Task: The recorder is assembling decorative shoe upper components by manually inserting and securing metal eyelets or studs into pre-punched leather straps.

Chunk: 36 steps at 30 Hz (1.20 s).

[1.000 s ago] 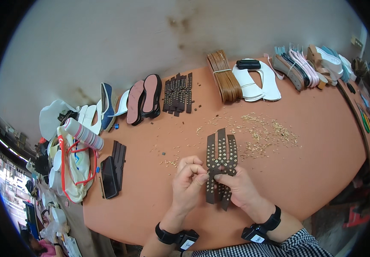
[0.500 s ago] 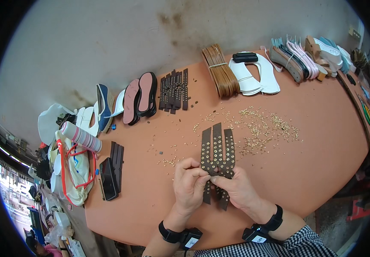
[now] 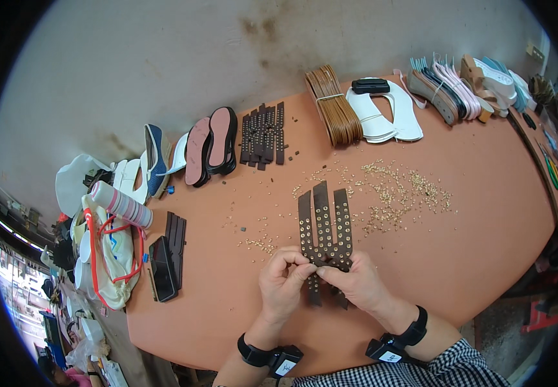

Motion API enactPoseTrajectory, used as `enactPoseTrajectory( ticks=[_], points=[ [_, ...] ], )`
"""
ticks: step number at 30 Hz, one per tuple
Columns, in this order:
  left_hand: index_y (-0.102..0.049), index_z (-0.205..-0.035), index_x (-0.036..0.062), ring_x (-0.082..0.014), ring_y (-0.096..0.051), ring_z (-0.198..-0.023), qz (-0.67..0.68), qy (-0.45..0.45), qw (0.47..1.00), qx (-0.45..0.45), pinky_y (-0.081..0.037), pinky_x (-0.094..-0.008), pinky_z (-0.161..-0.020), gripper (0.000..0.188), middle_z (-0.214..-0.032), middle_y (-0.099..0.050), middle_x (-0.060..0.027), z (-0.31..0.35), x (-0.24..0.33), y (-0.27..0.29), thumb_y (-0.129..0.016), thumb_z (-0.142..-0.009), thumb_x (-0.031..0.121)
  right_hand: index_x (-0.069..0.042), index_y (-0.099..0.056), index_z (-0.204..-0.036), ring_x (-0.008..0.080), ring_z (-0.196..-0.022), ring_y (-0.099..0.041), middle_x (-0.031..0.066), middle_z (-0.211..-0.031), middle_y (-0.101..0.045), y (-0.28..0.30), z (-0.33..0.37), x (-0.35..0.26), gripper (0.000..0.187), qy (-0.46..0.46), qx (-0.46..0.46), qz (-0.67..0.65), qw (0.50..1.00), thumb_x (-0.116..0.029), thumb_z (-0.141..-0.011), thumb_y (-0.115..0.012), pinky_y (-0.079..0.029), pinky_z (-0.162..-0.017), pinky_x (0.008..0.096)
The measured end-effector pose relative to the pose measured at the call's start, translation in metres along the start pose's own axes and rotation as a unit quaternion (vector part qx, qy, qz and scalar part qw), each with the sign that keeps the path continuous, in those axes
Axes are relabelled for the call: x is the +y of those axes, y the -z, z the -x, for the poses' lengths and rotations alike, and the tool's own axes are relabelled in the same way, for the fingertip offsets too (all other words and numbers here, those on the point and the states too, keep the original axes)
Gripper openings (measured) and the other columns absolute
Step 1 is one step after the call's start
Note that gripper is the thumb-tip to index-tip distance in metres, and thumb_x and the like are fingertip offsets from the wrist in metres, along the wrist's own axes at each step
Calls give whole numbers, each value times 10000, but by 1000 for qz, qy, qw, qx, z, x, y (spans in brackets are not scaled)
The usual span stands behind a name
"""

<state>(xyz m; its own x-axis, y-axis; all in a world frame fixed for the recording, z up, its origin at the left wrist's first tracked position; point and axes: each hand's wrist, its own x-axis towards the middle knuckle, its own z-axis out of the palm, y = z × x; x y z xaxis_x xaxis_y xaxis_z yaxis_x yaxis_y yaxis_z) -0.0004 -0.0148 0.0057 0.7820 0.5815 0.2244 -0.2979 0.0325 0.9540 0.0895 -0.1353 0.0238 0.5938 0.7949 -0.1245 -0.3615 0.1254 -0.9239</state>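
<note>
Both my hands hold one dark brown studded strap piece (image 3: 324, 226) above the near middle of the table. It splits into three long strips at the far end and shorter tails at the near end, with rows of gold studs along them. My left hand (image 3: 284, 280) pinches its middle from the left. My right hand (image 3: 356, 282) grips it from the right, the thumb pressed beside the left fingertips. Whatever lies between the fingertips is too small to make out. Loose gold studs (image 3: 408, 193) are scattered on the table beyond and to the right.
A stack of finished studded straps (image 3: 263, 135) lies near the wall, beside pink-topped soles (image 3: 221, 138). Bundled brown strips (image 3: 332, 106) and white cutouts (image 3: 408, 119) stand at the back. Left are a phone (image 3: 162, 267), a striped roll (image 3: 121, 203) and a white bag (image 3: 114, 258).
The strap piece has tilted slightly, its far strips shifting a little left and spreading apart. My left hand has moved slightly; both hands keep their hold.
</note>
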Motion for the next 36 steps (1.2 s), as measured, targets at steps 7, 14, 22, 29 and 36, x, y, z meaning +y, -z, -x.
enactPoseTrajectory(
  ticks=[7, 14, 22, 29, 36],
  points=[
    [-506, -932, 22, -115, -560, -826, 101, 71, 992, 1, -471, -237, -771, 219, -909, -571, -58, 0, 2, 3, -638, -775, -57, -13, -627, -972, 39, -688, -526, -5, -784, -612, -2, 1, 0, 161, 25, -2, 52, 998, -64, -833, -563, -443, -588, 221],
    [-427, -1056, 6, -145, -593, -863, 125, 88, 988, -3, -485, -260, -791, 337, -948, -605, -108, -5, 5, 0, -626, -789, -43, -15, -627, -969, 35, -669, -514, -16, -759, -597, -4, -2, 4, 161, 50, 28, 52, 997, -58, -824, -573, -439, -570, 217],
    [-415, -1067, 6, -181, -605, -901, 153, 97, 983, -16, -486, -286, -815, 358, -953, -608, -119, -5, 7, 1, -625, -782, -47, -11, -620, -982, 32, -687, -515, -17, -781, -603, -2, -3, 6, 172, 37, 2, 44, 998, -43, -818, -579, -442, -588, 214],
    [-422, -1038, 20, -165, -605, -862, 148, 109, 983, -26, -496, -269, -781, 353, -938, -606, -106, -6, 1, 8, -626, -765, -74, -3, -623, -983, 34, -708, -530, -22, -796, -613, -4, -5, 14, 174, 28, 8, -1, 1000, -27, -818, -576, -453, -610, 214],
    [-423, -1025, 29, -143, -600, -806, 163, 117, 979, -13, -500, -254, -753, 361, -893, -605, -90, -5, 0, 10, -628, -753, -91, -10, -630, -976, 41, -745, -545, -16, -838, -629, -3, -3, 12, 169, 16, -9, 46, 999, -34, -815, -584, -464, -642, 219]
  ],
)
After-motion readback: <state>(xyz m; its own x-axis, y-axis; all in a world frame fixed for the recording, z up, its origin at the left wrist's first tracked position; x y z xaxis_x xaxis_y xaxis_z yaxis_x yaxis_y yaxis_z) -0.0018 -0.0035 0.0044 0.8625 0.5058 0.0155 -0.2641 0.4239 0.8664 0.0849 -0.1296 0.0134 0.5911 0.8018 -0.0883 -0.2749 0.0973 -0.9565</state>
